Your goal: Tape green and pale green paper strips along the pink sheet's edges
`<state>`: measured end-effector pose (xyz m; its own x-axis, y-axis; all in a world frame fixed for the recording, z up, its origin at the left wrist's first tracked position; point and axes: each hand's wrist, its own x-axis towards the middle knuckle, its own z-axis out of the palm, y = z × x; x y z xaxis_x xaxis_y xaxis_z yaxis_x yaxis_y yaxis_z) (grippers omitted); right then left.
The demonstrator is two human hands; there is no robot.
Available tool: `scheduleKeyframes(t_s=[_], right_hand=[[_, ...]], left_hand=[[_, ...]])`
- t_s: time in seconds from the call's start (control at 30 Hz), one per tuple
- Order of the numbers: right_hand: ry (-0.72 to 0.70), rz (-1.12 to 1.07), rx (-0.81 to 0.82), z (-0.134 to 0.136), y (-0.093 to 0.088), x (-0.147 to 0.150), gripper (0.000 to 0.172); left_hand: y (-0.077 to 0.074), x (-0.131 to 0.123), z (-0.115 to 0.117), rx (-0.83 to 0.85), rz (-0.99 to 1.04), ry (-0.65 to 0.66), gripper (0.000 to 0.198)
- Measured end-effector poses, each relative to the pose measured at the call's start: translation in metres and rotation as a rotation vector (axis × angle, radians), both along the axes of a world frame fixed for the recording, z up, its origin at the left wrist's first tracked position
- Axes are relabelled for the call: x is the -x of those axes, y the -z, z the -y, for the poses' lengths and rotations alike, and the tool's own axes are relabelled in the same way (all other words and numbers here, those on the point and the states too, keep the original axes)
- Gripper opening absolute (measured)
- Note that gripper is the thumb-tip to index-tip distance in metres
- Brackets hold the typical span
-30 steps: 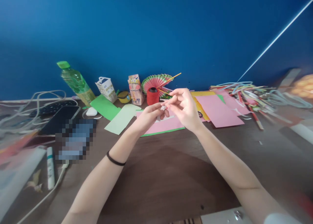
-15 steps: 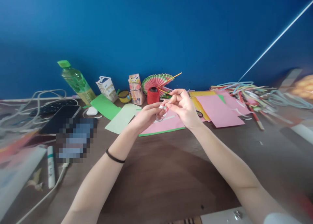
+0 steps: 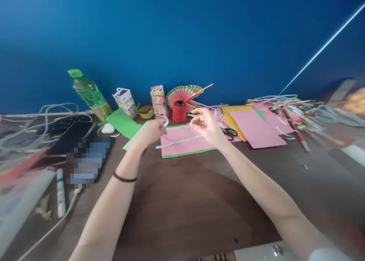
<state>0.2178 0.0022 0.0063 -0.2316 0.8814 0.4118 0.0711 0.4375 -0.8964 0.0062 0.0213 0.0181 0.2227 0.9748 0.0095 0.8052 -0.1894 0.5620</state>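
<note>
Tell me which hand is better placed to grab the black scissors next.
Probably the right hand: it is nearer the black scissors, which lie beside its wrist. The left hand, near the green-edged pink paper's left end, grips a white ring. Whether the right is free is unclear.

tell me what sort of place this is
Probably a craft desk against a blue wall, though the pictures don't settle whose room it is. The signs are the green-edged pink sheet, the pleated fan and the dark-handled scissors.
</note>
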Motion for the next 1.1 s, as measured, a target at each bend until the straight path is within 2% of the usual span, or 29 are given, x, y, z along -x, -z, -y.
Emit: scheduleKeyframes(t_s=[0.07, 0.1, 0.17, 0.23, 0.33, 0.4, 0.47, 0.57, 0.7, 1.0, 1.1], right_hand=[[0.01, 0.057, 0.031, -0.002, 0.005, 0.001, 0.027], [0.02, 0.075, 0.043, -0.003, 0.006, 0.001, 0.023], [0.036, 0.096, 0.058, -0.004, 0.008, 0.001, 0.015], [0.05, 0.099, 0.066, -0.005, 0.008, 0.0, 0.011], [0.07, 0.099, 0.064, -0.005, 0.006, -0.003, 0.009], [0.075, 0.097, 0.057, -0.006, 0.005, -0.004, 0.008], [0.07, 0.096, 0.056, -0.006, 0.006, -0.004, 0.006], [0.066, 0.105, 0.062, -0.007, 0.006, -0.004, 0.005], [0.042, 0.112, 0.064, -0.007, 0.007, -0.005, 0.005], [0.015, 0.082, 0.076, -0.007, 0.003, -0.008, 0.009], [0.008, 0.031, 0.058, -0.006, -0.001, -0.009, 0.01]], left_hand=[[0.007, 0.009, -0.004, 0.008, -0.303, -0.038, 0.026], [0.01, 0.011, -0.005, 0.026, -0.392, -0.039, 0.024], [0.014, 0.013, -0.004, 0.046, -0.474, -0.05, 0.02], [0.016, 0.01, -0.002, -0.014, -0.479, -0.077, 0.023], [0.019, 0.001, -0.001, -0.129, -0.361, -0.053, 0.019], [0.022, -0.008, -0.001, -0.054, -0.174, 0.034, 0.007], [0.027, -0.018, -0.001, 0.083, -0.024, 0.091, 0.009], [0.034, -0.03, 0.0, 0.114, 0.008, 0.069, 0.017], [0.037, -0.033, 0.001, 0.175, 0.027, 0.047, 0.018], [0.025, -0.031, 0.004, 0.382, 0.094, 0.206, 0.008], [0.022, -0.034, 0.007, 0.463, 0.256, 0.225, 0.005]])
